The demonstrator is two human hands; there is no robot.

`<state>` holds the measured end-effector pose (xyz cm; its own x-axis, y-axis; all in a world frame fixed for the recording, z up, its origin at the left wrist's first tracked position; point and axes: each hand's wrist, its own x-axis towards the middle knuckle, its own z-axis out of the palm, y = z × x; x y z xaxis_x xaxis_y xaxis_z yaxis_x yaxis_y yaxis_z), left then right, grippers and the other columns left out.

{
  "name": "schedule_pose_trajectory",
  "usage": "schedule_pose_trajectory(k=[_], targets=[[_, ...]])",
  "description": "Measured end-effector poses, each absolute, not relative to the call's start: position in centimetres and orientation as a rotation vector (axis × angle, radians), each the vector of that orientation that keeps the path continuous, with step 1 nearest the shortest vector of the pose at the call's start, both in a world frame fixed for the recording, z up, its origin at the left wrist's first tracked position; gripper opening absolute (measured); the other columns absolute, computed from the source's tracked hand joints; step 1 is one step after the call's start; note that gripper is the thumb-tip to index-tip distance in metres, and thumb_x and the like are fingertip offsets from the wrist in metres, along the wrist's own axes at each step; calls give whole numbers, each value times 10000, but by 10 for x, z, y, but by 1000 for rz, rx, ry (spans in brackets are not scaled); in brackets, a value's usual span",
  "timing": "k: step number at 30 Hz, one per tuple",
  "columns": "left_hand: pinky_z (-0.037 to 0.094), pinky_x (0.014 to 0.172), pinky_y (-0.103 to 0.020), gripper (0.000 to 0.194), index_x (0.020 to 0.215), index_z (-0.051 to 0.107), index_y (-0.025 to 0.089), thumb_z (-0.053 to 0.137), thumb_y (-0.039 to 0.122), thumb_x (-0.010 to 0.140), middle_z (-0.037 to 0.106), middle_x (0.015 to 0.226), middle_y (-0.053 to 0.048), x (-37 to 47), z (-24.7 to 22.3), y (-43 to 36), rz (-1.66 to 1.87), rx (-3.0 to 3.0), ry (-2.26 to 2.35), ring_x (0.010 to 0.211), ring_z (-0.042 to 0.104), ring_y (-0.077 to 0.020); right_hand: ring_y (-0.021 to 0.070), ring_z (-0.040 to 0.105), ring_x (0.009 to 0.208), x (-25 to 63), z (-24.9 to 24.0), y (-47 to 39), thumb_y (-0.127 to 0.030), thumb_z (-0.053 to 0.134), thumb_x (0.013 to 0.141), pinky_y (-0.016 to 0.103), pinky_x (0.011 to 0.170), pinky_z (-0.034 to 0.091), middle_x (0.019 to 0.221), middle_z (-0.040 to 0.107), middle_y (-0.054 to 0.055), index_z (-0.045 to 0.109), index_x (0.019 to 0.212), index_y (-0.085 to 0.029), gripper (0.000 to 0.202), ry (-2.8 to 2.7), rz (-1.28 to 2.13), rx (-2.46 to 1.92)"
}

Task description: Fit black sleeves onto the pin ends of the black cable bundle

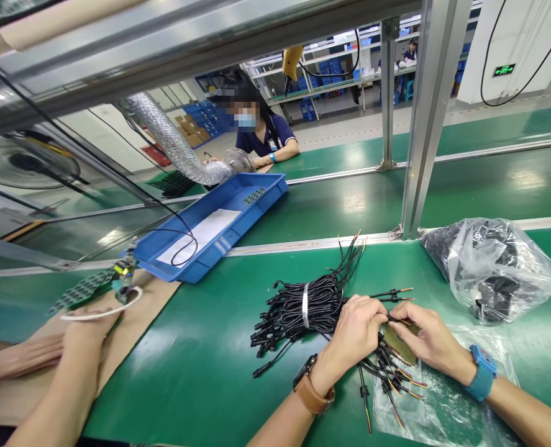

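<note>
The left hand [359, 324] has its fingers closed on a thin black cable [391, 318] at its three o'clock; the right hand [425, 340] pinches the same cable. The banded cable bundle [319, 304] lies at the left hand's nine o'clock, a blue tray [245, 225] at the bundle's ten.

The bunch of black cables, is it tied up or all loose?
Tied up: a white band wraps around the coiled part of the black cables.
</note>
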<state>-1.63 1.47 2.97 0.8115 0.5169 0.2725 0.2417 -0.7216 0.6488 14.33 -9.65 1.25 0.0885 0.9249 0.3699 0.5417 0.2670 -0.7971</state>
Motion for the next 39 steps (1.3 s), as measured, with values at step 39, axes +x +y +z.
schedule_pose_trajectory(k=[39], targets=[[397, 784, -315, 149, 859, 552, 176, 497, 62, 936, 605, 851, -25, -19, 45, 11, 463, 2479, 611, 833, 536, -185, 164, 680, 798, 143, 9, -92, -209, 514, 984, 260, 712, 512, 918, 712, 35, 605, 1028, -210, 101, -1596, 512, -1452]])
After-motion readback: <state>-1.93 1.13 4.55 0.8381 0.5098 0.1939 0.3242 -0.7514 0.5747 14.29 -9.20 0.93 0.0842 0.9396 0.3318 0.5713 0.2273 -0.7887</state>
